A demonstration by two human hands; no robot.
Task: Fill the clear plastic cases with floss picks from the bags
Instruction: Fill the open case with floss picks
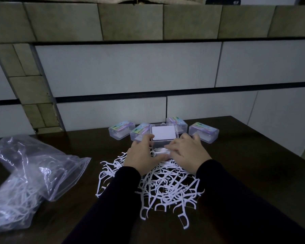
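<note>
Right up close, two dark sleeves reach out over a loose heap of white floss picks spilled across the dark desk. Beyond the heap, both hands are on the open clear case, which sits at the far edge of the pile.

The left hand curls round the case's left side, its thumb up near the raised lid with the white label. The right hand comes in from the right with its fingers bent over the case's front, apparently tucking a small bunch of picks inside; whether they pinch picks or only press them down, I can't tell.

So this looks like the loading step on the fifth case. Next, I'd say, the picks need settling flat so the lid can close, then snapping it shut.

Behind, four closed cases stand in a row near the wall, each with a colourful label; they seem filled, though their contents are hard to read.

Off to the left lies a clear zip bag, crumpled, with many white picks still inside.
</note>
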